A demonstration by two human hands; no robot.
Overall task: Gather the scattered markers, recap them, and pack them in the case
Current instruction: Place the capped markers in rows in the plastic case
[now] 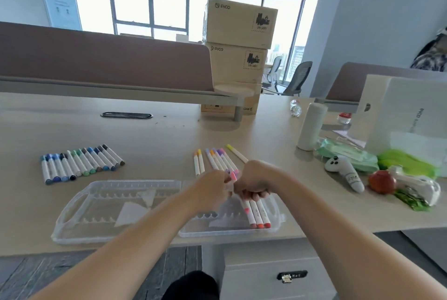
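Pink marker point(232, 175) pinched between left hand point(212, 188) and right hand point(254, 180); boxes point(239, 24) behind read PICO.

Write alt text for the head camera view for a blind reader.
Left hand and right hand meet over a clear case, holding a pink marker; three reddish markers lie in its right half. Blue markers and pastel markers lie beyond.

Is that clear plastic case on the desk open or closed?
Open. The clear case lies spread flat in two halves, and three markers lie in its right half.
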